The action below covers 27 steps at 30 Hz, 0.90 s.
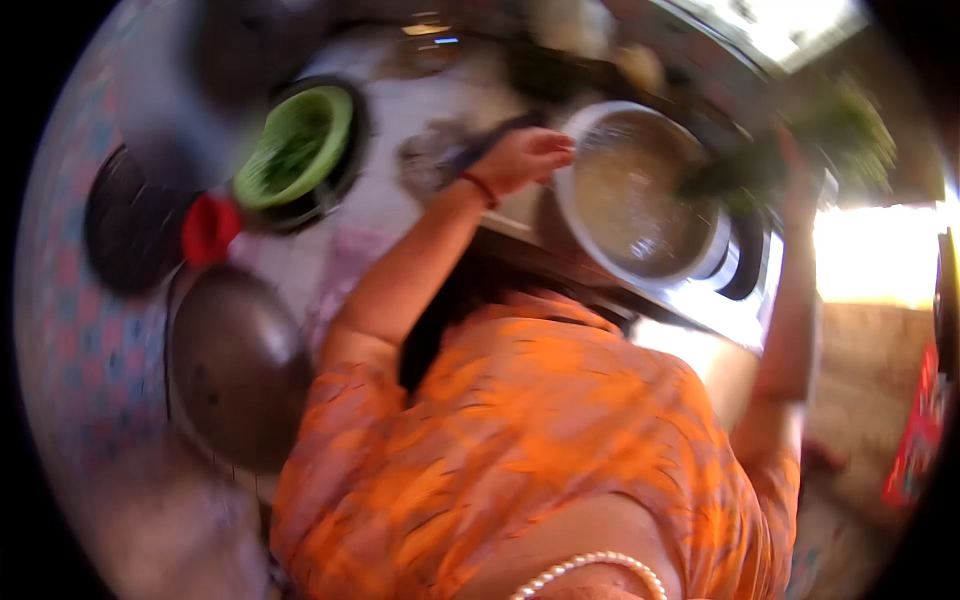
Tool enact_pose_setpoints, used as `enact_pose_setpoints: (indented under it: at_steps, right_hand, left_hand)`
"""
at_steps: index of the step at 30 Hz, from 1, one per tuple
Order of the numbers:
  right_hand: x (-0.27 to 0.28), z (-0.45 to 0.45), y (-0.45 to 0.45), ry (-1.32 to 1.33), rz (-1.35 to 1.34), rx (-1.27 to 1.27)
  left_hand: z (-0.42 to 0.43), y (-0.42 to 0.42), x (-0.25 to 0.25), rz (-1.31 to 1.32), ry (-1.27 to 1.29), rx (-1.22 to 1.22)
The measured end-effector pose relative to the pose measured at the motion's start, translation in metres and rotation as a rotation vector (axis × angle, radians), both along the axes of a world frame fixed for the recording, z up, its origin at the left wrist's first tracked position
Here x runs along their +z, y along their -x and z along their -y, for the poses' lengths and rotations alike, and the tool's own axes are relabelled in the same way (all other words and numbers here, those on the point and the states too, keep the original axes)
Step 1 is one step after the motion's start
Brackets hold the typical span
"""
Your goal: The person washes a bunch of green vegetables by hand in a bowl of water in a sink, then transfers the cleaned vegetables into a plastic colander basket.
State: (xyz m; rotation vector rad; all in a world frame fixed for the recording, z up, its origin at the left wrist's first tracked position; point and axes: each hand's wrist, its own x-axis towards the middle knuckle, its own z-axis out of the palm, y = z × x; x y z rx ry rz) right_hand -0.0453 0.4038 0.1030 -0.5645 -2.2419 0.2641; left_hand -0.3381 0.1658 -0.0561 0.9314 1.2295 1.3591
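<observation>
A large metal pot point(720, 240) of cloudy water stands in front of me, light glinting on the liquid. My right hand point(795, 165), blurred by motion, grips a bunch of leafy greens point(745, 172) at the pot's right side. One end of the bunch reaches over the water, and the other spreads out past the hand. Beside the pot's left rim is my left hand point(520, 160), with a red band at the wrist. Its fingers stretch towards the rim and look empty; whether they touch it I cannot tell.
A green basket point(340, 130) with chopped greens sits on the counter point(385, 120) to the left. Near it are a red object point(210, 230) and a big round metal vessel point(240, 365). Dark, blurred items lie behind the pot. Bright light enters at the right.
</observation>
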Motion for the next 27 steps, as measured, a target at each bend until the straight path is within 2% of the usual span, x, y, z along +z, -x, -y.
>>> enact_pose_setpoints:
  at_steps: [2, 5, 8, 11, 15, 16, 17, 19, 20, 22, 24, 27]
  right_hand:
    - [0.005, 0.020, 0.021, 0.481, -0.173, 0.033]
    - [0.023, 0.060, 0.039, 0.736, -0.227, 0.102]
    - [0.055, 0.116, 0.049, 1.014, -0.219, 0.533]
    - [0.048, 0.089, 0.045, 0.990, -0.150, 0.407]
    - [0.020, 0.071, 0.061, 0.610, -0.178, 0.190]
    - [0.022, 0.078, 0.065, 0.596, -0.182, 0.205]
    - [0.029, 0.090, 0.071, 0.632, -0.197, 0.260]
    - [0.047, 0.124, 0.081, 0.928, -0.245, 0.487]
    - [0.037, 0.125, 0.083, 0.881, -0.290, 0.441]
    - [0.011, 0.079, 0.063, 0.978, -0.312, 0.297]
    - [-0.012, 0.039, 0.043, 1.016, -0.344, 0.136]
    - [-0.035, 0.002, 0.023, 0.986, -0.392, -0.087]
  left_hand:
    - [0.049, 0.035, -0.021, 0.260, 0.064, 0.205]
    - [0.118, 0.098, -0.076, 0.695, 0.100, 0.605]
    - [0.177, 0.158, -0.112, 1.008, 0.000, 0.962]
    - [0.209, 0.198, -0.117, 1.180, -0.038, 1.244]
    - [0.216, 0.240, -0.137, 1.270, -0.060, 1.254]
    - [0.213, 0.252, -0.138, 1.393, -0.003, 1.285]
    - [0.210, 0.257, -0.140, 1.338, -0.025, 1.298]
    - [0.203, 0.265, -0.148, 1.235, -0.071, 1.317]
    - [0.203, 0.272, -0.162, 1.167, -0.147, 1.303]
    - [0.198, 0.288, -0.184, 1.184, -0.187, 1.420]
    - [0.192, 0.289, -0.174, 1.176, -0.170, 1.532]
    - [0.203, 0.264, -0.169, 1.041, -0.225, 1.412]
